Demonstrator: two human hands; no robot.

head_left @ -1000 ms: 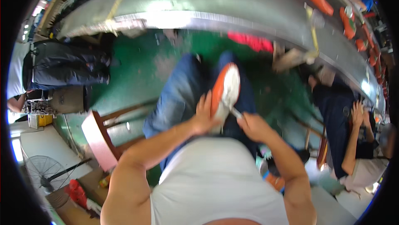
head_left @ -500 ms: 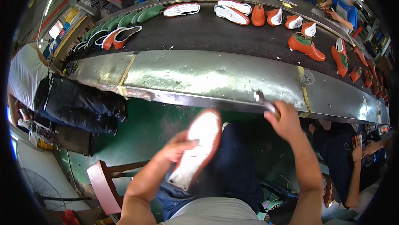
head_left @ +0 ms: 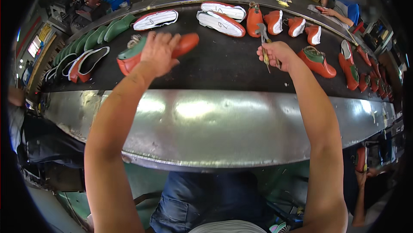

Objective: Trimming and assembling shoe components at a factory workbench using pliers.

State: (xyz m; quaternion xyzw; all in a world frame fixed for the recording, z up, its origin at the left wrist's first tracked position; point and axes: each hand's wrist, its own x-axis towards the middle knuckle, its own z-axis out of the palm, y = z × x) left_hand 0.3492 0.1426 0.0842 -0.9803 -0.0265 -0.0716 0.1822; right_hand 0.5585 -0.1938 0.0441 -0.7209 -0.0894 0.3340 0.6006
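A red shoe (head_left: 186,46) with a green last inside lies on the dark belt, toe to the right. My left hand (head_left: 158,54) is laid across its middle, fingers over the far side and thumb on the near side, hiding that part. Over the belt, my right hand (head_left: 277,55) grips metal pincers (head_left: 264,37), their head pointing away from me and the two handles coming out below the fingers. Another red shoe on a green last (head_left: 317,62) rests to the right of this hand.
A metal ledge (head_left: 206,125) runs along the belt's near side. White-soled shoes (head_left: 221,23), red heel-up shoes (head_left: 254,20) and green lasts (head_left: 92,39) line the far side. Co-workers sit across at right (head_left: 344,13) and near right (head_left: 365,190).
From above my lap, the shoe has gone up onto the belt in my left hand, turned sole down. My right hand has moved forward over the belt with the pincers. The view has shifted forward.
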